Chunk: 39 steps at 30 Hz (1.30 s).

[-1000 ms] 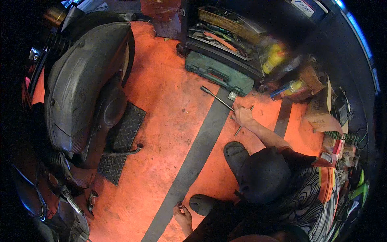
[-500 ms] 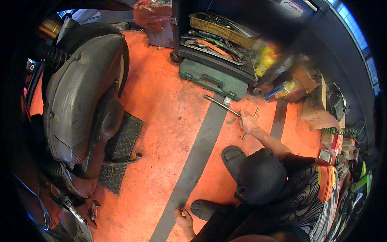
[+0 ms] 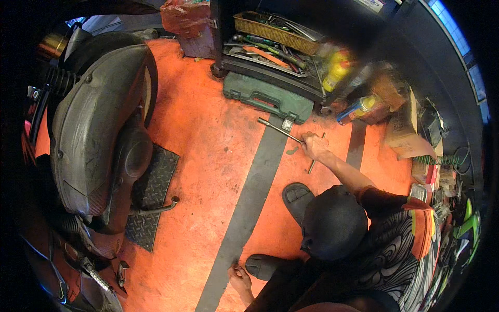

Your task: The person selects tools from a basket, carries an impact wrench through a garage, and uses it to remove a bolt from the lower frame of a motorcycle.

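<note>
In my right hand [image 3: 315,146] is a metal T-handle socket wrench [image 3: 279,129], gripped where the long shaft meets the crossbar. The shaft points left toward the grey floor stripe [image 3: 253,195], with the socket end over it. Whether the wrench touches the floor, I cannot tell. My left hand [image 3: 239,279] is low beside that stripe, close to a black sandal [image 3: 262,266]. Its fingers are curled, and anything inside them is hidden. Another black sandal [image 3: 298,202] is below the wrench.
A scooter [image 3: 99,135] stands at the left beside a black tread plate [image 3: 161,174]. A green tool case [image 3: 267,96] lies under a cart with a tool tray [image 3: 267,58] and a wicker basket [image 3: 275,34]. Spray cans [image 3: 356,110] and a cardboard box [image 3: 408,132] crowd the right.
The whole view has shifted slightly, the far things moving up and left. My right hand keeps its grip on the T-handle socket wrench. My left hand stays curled near the floor.
</note>
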Each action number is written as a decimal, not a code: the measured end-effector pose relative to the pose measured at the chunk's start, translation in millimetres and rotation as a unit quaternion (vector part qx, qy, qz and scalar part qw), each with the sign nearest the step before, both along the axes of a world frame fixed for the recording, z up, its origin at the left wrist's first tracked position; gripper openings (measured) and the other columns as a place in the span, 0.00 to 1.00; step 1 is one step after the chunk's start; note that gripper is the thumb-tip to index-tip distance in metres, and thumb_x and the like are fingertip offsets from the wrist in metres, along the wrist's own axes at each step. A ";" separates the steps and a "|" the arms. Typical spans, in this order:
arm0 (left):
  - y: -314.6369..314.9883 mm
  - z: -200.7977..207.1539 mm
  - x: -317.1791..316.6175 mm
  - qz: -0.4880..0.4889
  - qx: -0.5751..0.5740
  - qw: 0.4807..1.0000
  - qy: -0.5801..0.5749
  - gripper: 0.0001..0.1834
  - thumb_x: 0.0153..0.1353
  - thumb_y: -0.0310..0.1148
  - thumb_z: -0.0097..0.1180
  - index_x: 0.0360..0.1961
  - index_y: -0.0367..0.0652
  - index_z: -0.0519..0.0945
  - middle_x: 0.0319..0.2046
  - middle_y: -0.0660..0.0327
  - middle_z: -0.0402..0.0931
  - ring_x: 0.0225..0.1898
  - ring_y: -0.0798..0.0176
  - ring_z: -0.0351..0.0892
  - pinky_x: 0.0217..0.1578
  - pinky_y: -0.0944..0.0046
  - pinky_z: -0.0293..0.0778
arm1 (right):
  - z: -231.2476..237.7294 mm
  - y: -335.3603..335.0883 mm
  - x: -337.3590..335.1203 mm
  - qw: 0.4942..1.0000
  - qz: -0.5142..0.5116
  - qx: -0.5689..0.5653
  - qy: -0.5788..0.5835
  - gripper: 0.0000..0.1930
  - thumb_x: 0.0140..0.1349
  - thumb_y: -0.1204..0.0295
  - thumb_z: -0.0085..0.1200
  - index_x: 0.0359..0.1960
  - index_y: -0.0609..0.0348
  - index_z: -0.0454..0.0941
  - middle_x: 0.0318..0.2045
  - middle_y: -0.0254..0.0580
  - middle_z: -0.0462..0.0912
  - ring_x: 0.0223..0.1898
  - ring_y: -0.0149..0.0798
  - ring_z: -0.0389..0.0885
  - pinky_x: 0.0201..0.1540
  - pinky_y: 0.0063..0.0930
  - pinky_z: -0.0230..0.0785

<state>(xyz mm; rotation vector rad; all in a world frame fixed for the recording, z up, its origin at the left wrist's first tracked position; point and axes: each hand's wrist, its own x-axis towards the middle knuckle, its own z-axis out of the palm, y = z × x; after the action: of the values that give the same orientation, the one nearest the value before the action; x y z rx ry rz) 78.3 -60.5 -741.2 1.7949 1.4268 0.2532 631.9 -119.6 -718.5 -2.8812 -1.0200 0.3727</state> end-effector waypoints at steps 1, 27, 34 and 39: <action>-0.3 -8.5 -3.6 -0.014 0.011 1.000 0.007 0.13 0.58 0.28 0.51 0.43 0.31 0.77 0.36 0.43 0.77 0.34 0.45 0.78 0.34 0.52 0.72 | 3.5 -0.1 2.9 1.000 -0.003 -0.002 -0.001 0.12 0.58 0.67 0.50 0.39 0.59 0.76 0.39 0.48 0.79 0.43 0.52 0.80 0.42 0.51 0.73; -15.2 -10.7 -23.5 -0.026 -0.008 0.999 0.030 0.14 0.61 0.32 0.51 0.46 0.38 0.77 0.40 0.46 0.78 0.42 0.41 0.77 0.43 0.49 0.73 | 98.5 123.3 118.0 0.922 0.172 0.077 -0.339 0.31 0.56 0.66 0.56 0.62 0.62 0.64 0.55 0.53 0.71 0.58 0.52 0.69 0.61 0.43 0.60; -1.2 0.5 -37.7 -0.030 -0.008 0.996 0.087 0.12 0.61 0.34 0.51 0.42 0.38 0.77 0.38 0.46 0.77 0.40 0.41 0.76 0.40 0.47 0.73 | -7.9 111.4 48.2 0.963 0.202 -0.028 -0.178 0.27 0.60 0.65 0.52 0.59 0.67 0.66 0.50 0.53 0.75 0.53 0.49 0.74 0.54 0.44 0.62; -1.6 -7.4 -41.7 0.002 -0.002 0.998 0.068 0.14 0.62 0.33 0.51 0.45 0.38 0.78 0.42 0.46 0.77 0.44 0.40 0.76 0.43 0.49 0.74 | -17.6 125.0 49.3 0.980 0.128 -0.075 -0.132 0.26 0.61 0.67 0.50 0.59 0.68 0.65 0.48 0.54 0.78 0.51 0.51 0.76 0.57 0.41 0.60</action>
<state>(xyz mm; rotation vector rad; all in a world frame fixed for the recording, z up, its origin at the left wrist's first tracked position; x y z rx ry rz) 36.6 -62.0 -748.6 1.8358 1.5236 0.1323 681.2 5.4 -736.2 -2.9961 -1.4729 0.0799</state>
